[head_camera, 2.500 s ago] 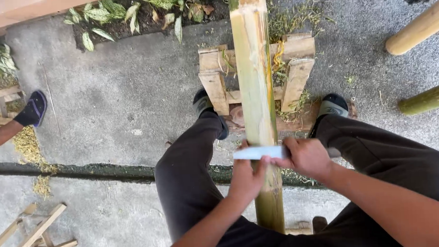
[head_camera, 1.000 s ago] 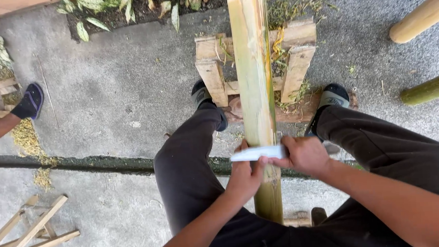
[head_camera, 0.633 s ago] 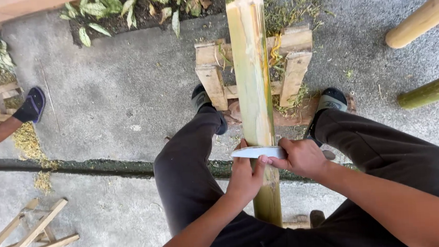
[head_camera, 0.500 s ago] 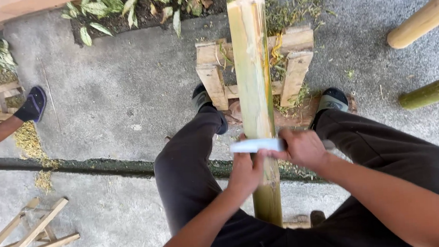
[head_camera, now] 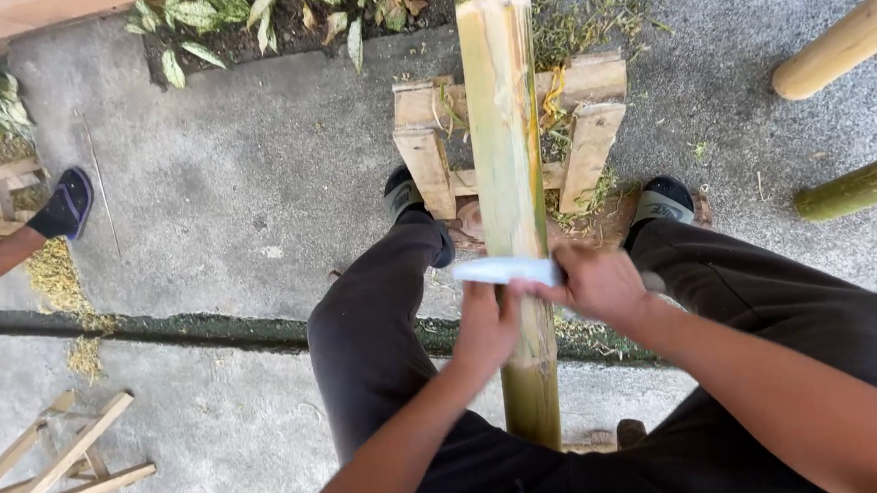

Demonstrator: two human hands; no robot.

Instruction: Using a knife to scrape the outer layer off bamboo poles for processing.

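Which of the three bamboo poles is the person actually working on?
The long pole running between their legs and resting on the wooden stand: both hands press a pale blade across it. The other two poles lie untouched at right.

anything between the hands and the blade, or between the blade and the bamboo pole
Nothing visible. Both the left hand and right hand grip the pale blade, which lies crosswise directly on the bamboo pole.
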